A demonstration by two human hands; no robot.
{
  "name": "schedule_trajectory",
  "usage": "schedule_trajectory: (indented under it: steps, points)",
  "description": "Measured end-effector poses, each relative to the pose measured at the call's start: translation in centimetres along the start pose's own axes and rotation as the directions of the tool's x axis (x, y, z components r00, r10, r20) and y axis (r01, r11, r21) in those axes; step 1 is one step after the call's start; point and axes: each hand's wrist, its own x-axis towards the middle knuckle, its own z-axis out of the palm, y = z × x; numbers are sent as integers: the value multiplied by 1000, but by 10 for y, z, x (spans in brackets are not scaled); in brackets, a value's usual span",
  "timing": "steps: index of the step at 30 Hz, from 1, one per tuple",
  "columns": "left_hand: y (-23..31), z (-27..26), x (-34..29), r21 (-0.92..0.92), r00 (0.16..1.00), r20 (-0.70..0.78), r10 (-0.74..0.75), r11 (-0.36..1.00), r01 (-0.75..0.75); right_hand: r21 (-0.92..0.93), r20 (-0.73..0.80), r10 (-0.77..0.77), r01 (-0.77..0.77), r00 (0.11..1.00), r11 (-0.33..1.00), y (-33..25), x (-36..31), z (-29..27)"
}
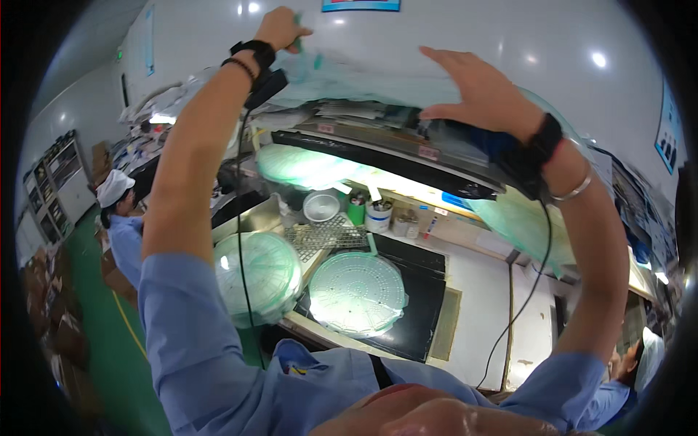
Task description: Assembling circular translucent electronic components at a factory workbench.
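Observation:
Both my arms reach up over the workbench shelf. My left hand (280, 30) is raised high at the upper left, fingers closed on the edge of a thin, clear greenish plastic sheet (363, 86). The sheet spreads along the shelf top toward my right hand (483, 91). That hand is open, thumb and fingers apart, in front of the wall; whether it touches the plastic I cannot tell. Below on the bench lies a round, pale green perforated disc (356, 294) on a black mat (422, 280). A second round green piece (258, 272), wrapped in clear film, sits left of it.
A lit shelf (385, 156) crosses above the bench. Beneath it stand a metal bowl (321, 207), a green can (356, 211), a white tub (378, 216) and a wire rack (327, 236). Dark cables hang from both wrists. Co-workers in white caps (115, 187) are at both sides.

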Motion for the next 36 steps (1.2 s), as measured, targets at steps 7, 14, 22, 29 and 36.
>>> schedule_trajectory:
  steps: [7, 14, 22, 29, 36]
  points:
    - [-24, -23, 4, -539, 941, 282, -189, 780, 318, 47, 97, 181, -186, 979, 981, -39, 70, 70]
    - [-44, -41, 7, -498, 964, 227, -136, 835, 235, -245, 157, 139, -98, 978, 964, -11, 88, 51]
    - [-102, 2, -8, 176, 981, -191, 36, 984, -2, -80, 643, 262, -277, 720, 958, 71, -16, -32]
    - [-107, 31, -5, -85, 937, -25, -347, 935, 344, -213, 809, 499, -636, 311, 742, 61, -62, -100]
    - [-47, 2, 22, 133, 885, -463, 57, 991, 6, -31, 437, 757, -833, 486, 552, 89, -76, -140]
